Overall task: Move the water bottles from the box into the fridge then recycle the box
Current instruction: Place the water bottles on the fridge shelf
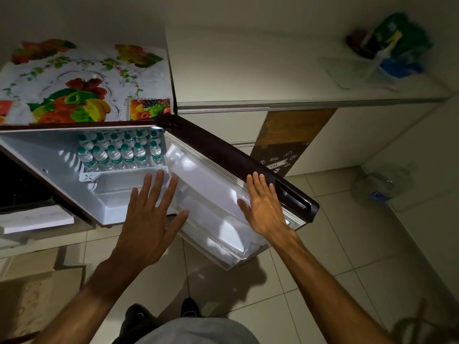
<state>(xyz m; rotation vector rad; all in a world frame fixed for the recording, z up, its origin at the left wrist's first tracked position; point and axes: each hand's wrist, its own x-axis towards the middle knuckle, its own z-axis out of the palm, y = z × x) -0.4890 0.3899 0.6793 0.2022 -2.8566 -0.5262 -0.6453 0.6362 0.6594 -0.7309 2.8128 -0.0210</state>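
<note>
Rows of water bottles [119,152] stand on the fridge [44,150] shelf; the box [29,294] lies on the floor [323,281], lower left. The left hand [149,219] is spread wide, empty — the right hand [264,207] lies flat against the door [223,155]. Risk: a hard slam may topple the front bottles.

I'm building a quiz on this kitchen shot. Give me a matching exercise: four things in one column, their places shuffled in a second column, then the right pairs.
Things
1 bottles
2 right hand
3 fruit-print cover
4 green bag

Places
A on the counter
B on top of the fridge
C on the shelf
D flat against the open door

Pairs: 1-C, 2-D, 3-B, 4-A
</note>
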